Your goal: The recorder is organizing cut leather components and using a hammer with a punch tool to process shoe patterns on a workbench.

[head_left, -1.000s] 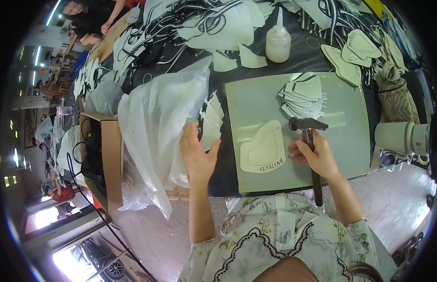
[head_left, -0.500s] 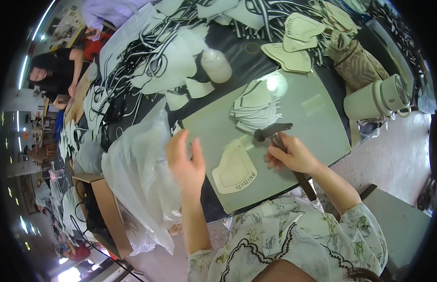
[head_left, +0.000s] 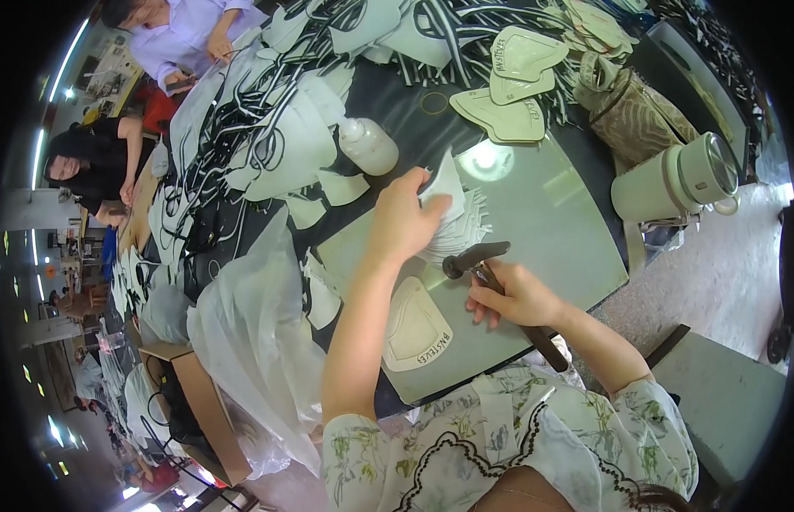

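My right hand (head_left: 523,294) is closed around the dark handle of a hammer (head_left: 482,256), its head held just over the work board. At the far side of a fanned stack of white cut pieces (head_left: 458,226), my left hand (head_left: 407,213) pinches a white cut piece (head_left: 445,181) that is tilted up from the rest. Its fingertips are partly hidden behind the piece. A cream template (head_left: 418,326) with an inner outline and lettering lies flat near the board's front left. Under all of it is the smooth greenish-grey board (head_left: 550,222).
A white plastic bottle (head_left: 368,147) stands beyond the board, near tangled black-and-white strips (head_left: 269,102). More cream templates (head_left: 503,115) lie at the back. A tumbler (head_left: 670,183) and patterned pouch (head_left: 631,115) are right, a plastic bag (head_left: 252,316) and cardboard box (head_left: 211,410) left. Two people sit across.
My left hand has moved up and to the right, from above the bag's side to the white stack, and taken hold of a piece. My right hand keeps the hammer.
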Demonstrator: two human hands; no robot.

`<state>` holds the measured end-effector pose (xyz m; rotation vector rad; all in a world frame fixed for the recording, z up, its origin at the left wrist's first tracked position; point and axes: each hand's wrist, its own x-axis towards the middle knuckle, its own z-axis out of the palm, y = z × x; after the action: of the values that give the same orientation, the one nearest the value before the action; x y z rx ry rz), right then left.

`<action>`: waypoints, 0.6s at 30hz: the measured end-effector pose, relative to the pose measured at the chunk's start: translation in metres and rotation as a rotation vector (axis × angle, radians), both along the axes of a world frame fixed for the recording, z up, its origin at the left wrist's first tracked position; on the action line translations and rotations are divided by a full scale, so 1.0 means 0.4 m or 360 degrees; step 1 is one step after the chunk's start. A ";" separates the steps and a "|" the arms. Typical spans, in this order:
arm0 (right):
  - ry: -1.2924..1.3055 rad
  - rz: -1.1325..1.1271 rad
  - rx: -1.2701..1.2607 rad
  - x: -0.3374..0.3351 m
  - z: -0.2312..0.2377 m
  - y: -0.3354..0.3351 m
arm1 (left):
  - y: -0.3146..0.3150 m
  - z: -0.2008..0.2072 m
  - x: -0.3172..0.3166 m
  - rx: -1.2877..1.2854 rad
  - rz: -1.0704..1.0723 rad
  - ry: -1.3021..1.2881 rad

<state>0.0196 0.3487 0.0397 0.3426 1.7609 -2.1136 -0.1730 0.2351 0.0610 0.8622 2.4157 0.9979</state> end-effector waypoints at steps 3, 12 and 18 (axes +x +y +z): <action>-0.0040 -0.0058 -0.0037 0.005 0.012 -0.006 | -0.086 0.022 0.059 0.0189 0.0205 0.0015; 0.0003 -0.0032 -0.0081 -0.021 0.023 -0.042 | -0.427 -0.036 0.294 0.0674 0.0661 -0.0718; 0.0004 0.0012 -0.0131 -0.032 -0.001 -0.109 | -0.397 -0.035 0.322 0.0538 0.0410 -0.0648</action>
<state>0.0069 0.3051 0.0394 0.3101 1.6679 -2.1746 -0.0442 0.0764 0.0471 0.3940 2.0704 1.5432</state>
